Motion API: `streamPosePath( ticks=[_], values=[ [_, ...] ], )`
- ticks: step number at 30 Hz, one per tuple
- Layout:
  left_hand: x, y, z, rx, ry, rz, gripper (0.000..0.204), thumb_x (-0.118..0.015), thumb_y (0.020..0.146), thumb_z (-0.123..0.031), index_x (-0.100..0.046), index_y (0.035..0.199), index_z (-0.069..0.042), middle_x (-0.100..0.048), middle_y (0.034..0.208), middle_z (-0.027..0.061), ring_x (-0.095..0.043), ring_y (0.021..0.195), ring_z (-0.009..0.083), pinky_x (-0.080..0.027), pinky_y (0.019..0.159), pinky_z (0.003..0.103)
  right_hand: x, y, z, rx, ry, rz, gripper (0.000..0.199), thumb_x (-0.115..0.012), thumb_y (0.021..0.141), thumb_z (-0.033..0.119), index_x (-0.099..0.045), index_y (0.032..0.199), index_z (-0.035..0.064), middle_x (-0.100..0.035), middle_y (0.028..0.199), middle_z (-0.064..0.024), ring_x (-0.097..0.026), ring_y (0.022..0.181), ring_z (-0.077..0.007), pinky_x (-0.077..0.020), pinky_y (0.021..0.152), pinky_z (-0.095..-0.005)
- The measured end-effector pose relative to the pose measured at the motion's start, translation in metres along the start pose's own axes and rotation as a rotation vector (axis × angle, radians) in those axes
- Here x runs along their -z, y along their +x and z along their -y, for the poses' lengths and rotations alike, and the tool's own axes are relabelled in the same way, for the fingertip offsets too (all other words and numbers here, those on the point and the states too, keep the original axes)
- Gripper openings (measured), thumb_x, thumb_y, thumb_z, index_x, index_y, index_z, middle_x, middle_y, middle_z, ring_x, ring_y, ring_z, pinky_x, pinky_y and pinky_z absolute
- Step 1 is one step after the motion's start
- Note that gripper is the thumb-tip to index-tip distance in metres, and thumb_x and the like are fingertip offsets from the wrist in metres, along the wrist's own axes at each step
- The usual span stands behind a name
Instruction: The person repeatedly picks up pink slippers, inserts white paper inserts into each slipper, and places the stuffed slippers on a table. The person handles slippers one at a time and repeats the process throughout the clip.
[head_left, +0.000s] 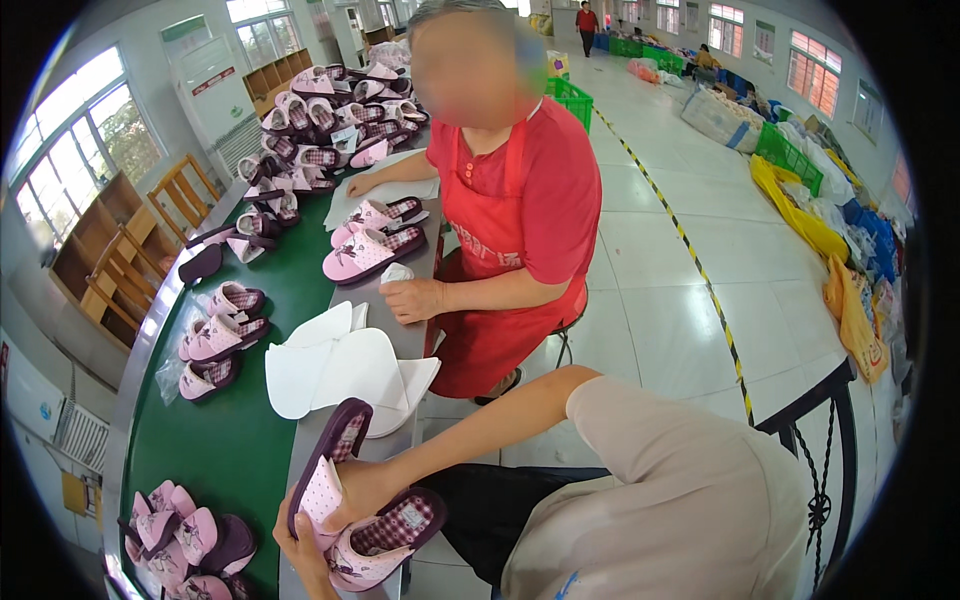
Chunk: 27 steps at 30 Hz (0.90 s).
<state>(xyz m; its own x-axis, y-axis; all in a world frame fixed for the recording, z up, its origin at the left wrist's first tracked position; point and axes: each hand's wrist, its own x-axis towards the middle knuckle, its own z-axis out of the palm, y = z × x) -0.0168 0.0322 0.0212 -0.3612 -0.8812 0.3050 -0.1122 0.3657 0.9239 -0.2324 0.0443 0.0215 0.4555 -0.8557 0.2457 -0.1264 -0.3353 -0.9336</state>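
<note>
My left hand [303,548] is closed round the outer side of a pink dotted slipper [322,492] with a dark purple sole, tilted up at the table's near edge. Coming in from the right, my right hand [366,492] grips the same slipper at its opening, its fingertips hidden by the upper. Against that hand rests a second slipper [385,540], its checked insole facing up. Just beyond lie several white sole-shaped sheets [345,370], overlapping on the metal table edge.
Across from me a co-worker in a red apron [490,225] holds a small white piece, beside a slipper pair [375,250]. More slippers stand on the green belt [190,440], with a large heap [325,120] at the far end. A black metal chair back [820,400] is at right.
</note>
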Motion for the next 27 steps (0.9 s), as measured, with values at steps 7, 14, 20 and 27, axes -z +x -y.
streamPosePath(
  ticks=[7, 14, 20, 27],
  values=[
    [0.005, 0.004, 0.011, 0.019, 0.079, 0.041, 0.057, -0.060, 0.109, -0.042, -0.068, 0.127, 0.012, -0.073, 0.117, 0.0168, -0.067, 0.109, 0.0234, -0.051, 0.100, 0.038, 0.011, -0.016, -0.017, 0.100, -0.122, 0.037, 0.046, -0.076, 0.091, 0.037, -0.070, 0.114, -0.0014, -0.075, 0.108, -0.0208, -0.071, 0.101, -0.0386, -0.0557, 0.091, -0.0447],
    [0.019, 0.009, 0.026, 0.102, 0.101, -0.005, 0.048, -0.060, 0.110, -0.034, -0.068, 0.128, 0.010, -0.073, 0.120, 0.0149, -0.066, 0.111, 0.0219, -0.050, 0.101, 0.038, 0.018, -0.015, -0.032, 0.132, -0.664, 0.319, 0.047, -0.071, 0.093, 0.043, -0.071, 0.079, -0.0022, -0.073, 0.083, -0.0221, -0.070, 0.073, -0.0434, -0.0579, 0.067, -0.0487],
    [0.020, -0.036, -0.025, -0.072, 0.622, -0.296, 0.050, -0.063, 0.107, -0.027, -0.058, 0.144, 0.006, -0.066, 0.141, 0.0218, -0.061, 0.133, 0.0352, -0.044, 0.114, 0.044, 0.000, 0.000, -0.025, 0.419, -0.730, -0.029, 0.025, -0.066, 0.093, 0.032, -0.069, 0.081, 0.0096, -0.064, 0.070, -0.0160, -0.068, 0.065, -0.0352, -0.0530, 0.061, -0.0503],
    [-0.040, -0.122, -0.043, 0.078, 0.987, -0.083, 0.093, -0.086, 0.081, -0.040, -0.046, 0.157, -0.006, -0.046, 0.161, 0.0199, -0.035, 0.155, 0.0415, -0.017, 0.127, 0.062, 0.020, -0.017, -0.011, 0.055, -0.561, 0.181, 0.051, -0.070, 0.095, 0.049, -0.066, 0.097, -0.0011, -0.070, 0.102, -0.0242, -0.068, 0.096, -0.0405, -0.0539, 0.082, -0.0502]
  ],
)
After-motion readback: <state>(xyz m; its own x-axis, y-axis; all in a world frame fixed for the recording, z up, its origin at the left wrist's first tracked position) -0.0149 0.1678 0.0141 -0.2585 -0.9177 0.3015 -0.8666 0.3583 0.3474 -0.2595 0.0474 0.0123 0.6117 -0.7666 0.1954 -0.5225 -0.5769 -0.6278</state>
